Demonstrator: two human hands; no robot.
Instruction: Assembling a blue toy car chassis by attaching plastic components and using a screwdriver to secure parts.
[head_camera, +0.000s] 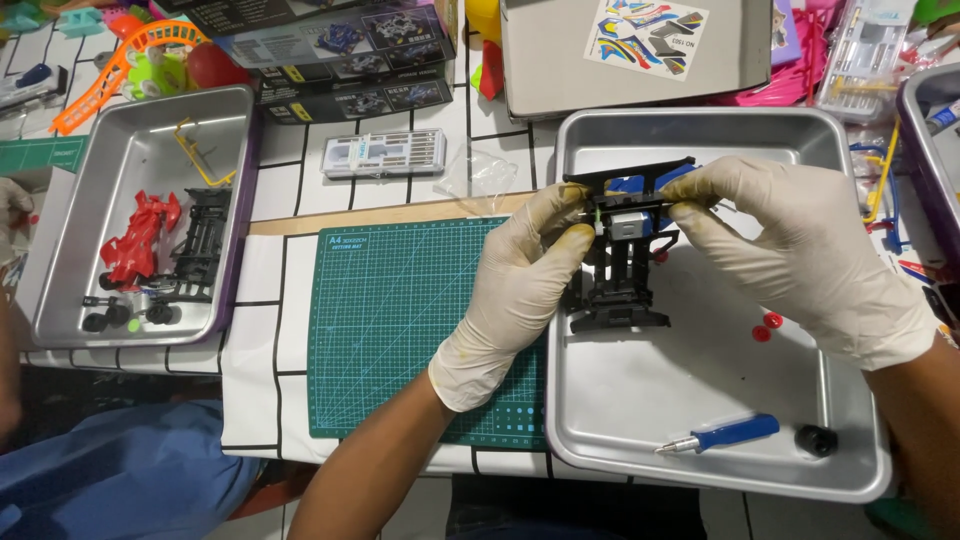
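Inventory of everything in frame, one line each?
chassis: 1, black with blue and silver parts, held over right tray
right tray: 1, silver, under hands
screwdriver: 1, blue handle, in right tray
wheel: 1, black, beside screwdriver
red bits: 2, right tray
cutting mat: 1, green, centre
left tray: 1, silver, left
red car body: 1, left tray
left hand: white glove, on chassis
right hand: white glove, on chassis

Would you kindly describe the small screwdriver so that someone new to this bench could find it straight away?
Find the large metal tray on the right, under both gloved hands. Along its near edge lies the screwdriver, pointing left. Its blue handle and silver tip set it apart from the black wheel beside it and the two red discs farther up.
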